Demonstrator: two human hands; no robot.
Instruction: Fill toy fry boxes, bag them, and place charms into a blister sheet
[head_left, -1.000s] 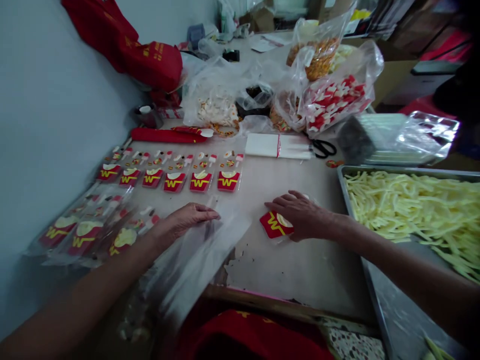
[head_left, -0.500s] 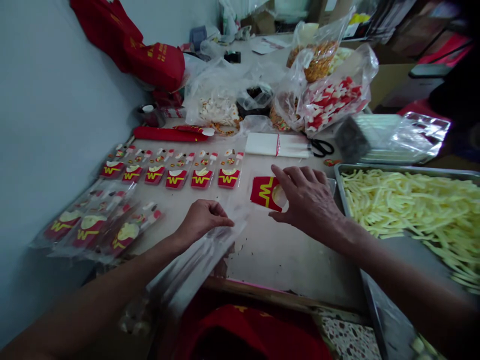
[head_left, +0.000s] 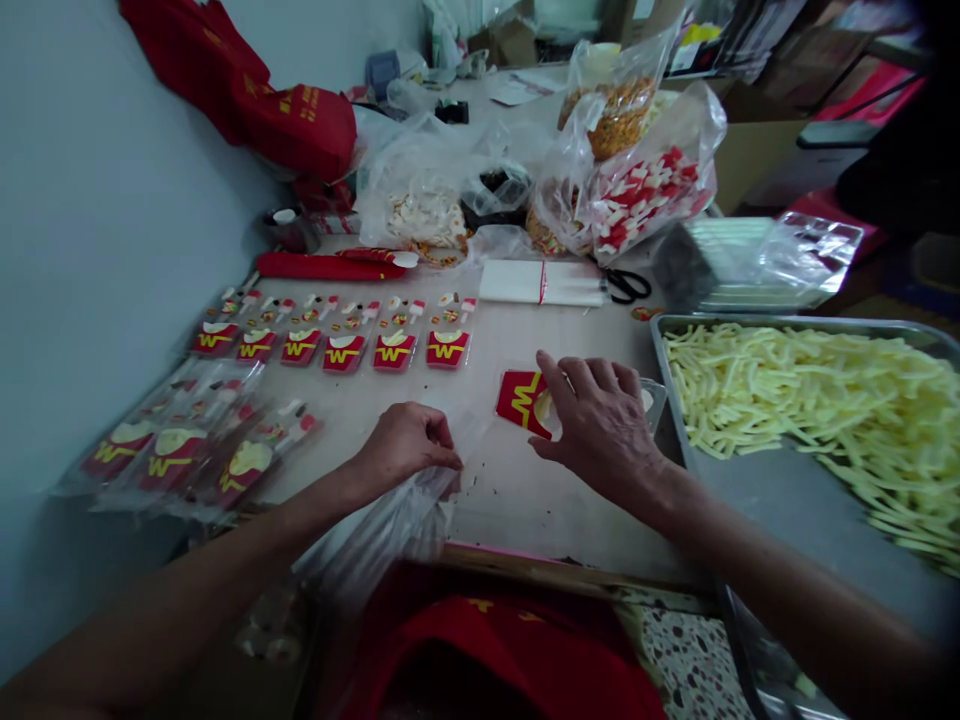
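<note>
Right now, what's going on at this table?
A person is working with both hands over the table. The left hand pinches a clear bag. The right hand is spread over a red pack; how firmly it grips is hard to tell. Six packs lie in a row farther back, with bagged packs nearer on the left. A tray of yellow strips sits on the right.

Turning of the packet and shift of both hands over the last second.
The packet (head_left: 517,398), formerly slanted, now lies sideways, its red end to the left; the right hand (head_left: 604,430), earlier covering it, now spans it with thumb and fingers apart. The left hand (head_left: 409,440), fingers more curled, has moved rightward with the plastic bag (head_left: 397,515).
</note>
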